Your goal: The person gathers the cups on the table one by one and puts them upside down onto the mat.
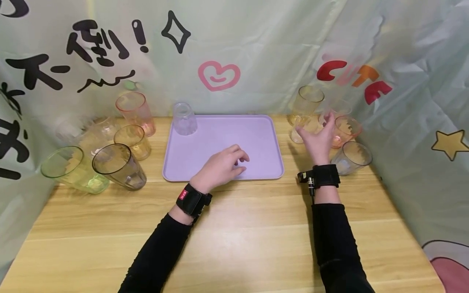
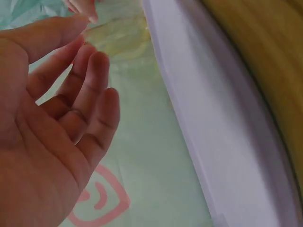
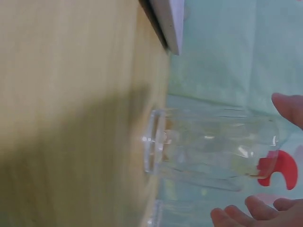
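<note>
My right hand [image 1: 318, 140] is spread, thumb and fingers apart, at the group of glasses on the right. In the right wrist view a clear glass [image 3: 208, 146] stands between the thumb and the fingers; I cannot tell whether they touch it. Behind the hand is a tall amber glass [image 1: 307, 99], with an orange-pink glass [image 1: 346, 129] and a greyish glass [image 1: 352, 158] to its right. My left hand [image 1: 221, 167], fingers loosely bent and holding nothing, hovers over the front of a lilac tray [image 1: 198, 158]. A clear tumbler [image 1: 185, 120] is at the tray's back left corner.
Left of the tray several glasses are crowded together: a pink one [image 1: 135, 112], an amber one [image 1: 133, 142], a dark grey one [image 1: 119, 167], a green one [image 1: 75, 171] and clear ones. A printed cloth [image 1: 271, 53] hangs behind the wooden table [image 1: 249, 236].
</note>
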The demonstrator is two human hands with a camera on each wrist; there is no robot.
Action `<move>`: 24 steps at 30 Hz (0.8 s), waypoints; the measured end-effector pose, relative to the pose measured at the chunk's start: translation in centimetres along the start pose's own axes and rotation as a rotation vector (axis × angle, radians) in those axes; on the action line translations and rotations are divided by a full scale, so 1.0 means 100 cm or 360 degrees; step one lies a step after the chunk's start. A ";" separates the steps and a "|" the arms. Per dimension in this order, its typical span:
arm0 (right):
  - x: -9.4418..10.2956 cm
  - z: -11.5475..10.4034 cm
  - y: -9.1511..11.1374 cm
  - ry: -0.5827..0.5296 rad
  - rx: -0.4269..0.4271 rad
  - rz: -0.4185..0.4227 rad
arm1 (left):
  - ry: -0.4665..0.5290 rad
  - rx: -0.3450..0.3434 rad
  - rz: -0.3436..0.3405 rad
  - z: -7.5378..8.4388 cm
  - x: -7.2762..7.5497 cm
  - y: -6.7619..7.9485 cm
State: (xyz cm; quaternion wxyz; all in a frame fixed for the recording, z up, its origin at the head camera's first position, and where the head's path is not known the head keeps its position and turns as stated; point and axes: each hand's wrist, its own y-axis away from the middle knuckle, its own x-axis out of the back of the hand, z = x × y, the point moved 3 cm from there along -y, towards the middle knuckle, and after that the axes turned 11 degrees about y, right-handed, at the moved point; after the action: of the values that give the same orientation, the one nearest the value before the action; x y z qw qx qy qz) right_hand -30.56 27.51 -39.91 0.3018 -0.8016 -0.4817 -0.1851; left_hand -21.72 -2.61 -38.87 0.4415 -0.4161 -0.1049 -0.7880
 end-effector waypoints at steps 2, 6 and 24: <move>-0.003 0.003 0.000 -0.0009 -0.0041 -0.0054 | 0.0009 0.0021 -0.0049 0.000 -0.005 0.000; -0.007 0.008 0.002 -0.0050 -0.0144 -0.0159 | -0.0026 0.0025 -0.0132 0.000 -0.013 0.001; -0.019 0.025 0.005 -0.0141 -0.0273 -0.0346 | -0.0054 0.0065 -0.0301 -0.008 -0.024 0.007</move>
State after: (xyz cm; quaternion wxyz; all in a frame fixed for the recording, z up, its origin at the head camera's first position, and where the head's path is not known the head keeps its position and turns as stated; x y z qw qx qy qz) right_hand -30.98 27.72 -43.04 0.1888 -0.7749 -0.5610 -0.2216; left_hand -20.97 -1.93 -41.31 0.3717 -0.4085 -0.1670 -0.8167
